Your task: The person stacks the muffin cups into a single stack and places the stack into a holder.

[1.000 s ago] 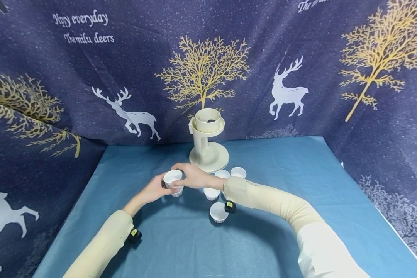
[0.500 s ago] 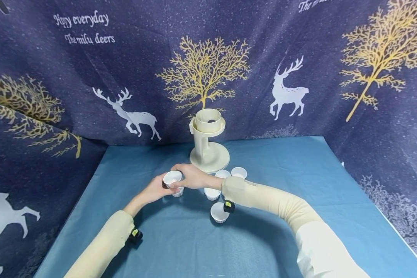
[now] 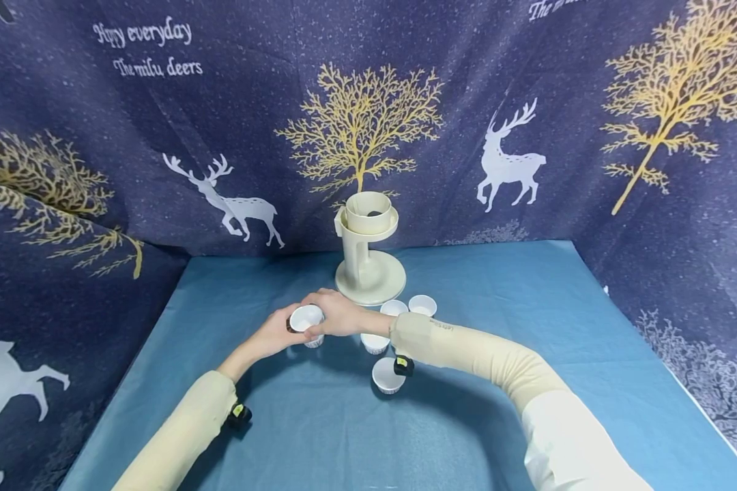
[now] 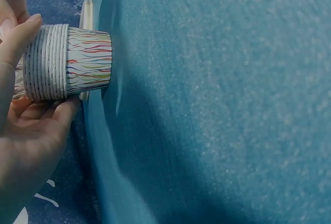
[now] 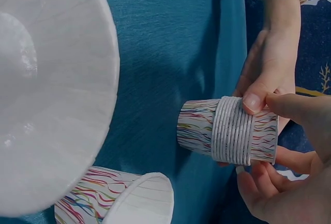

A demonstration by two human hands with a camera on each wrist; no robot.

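In the head view, both hands meet round a stack of white paper cups held left of the middle. My left hand grips the stack from its left side, thumb and fingers round the rims. From the right, my right hand pinches the stack's upper part. Several rolled rims lie close together in the right wrist view, and colourful wavy lines mark the cup walls. Above those rims shows the patterned wall of one more cup, between my right thumb and fingers. The stack's base points down toward the blue cloth.
Several single cups stand right of the hands, including a near one, one partly under the right wrist and a far one. A cream stand with a ring and a round holder rises behind. A patterned curtain hangs behind the table.
The upper cup and my right hand have come down slightly, so less of the stack shows below the fingers. My left hand has hardly moved.
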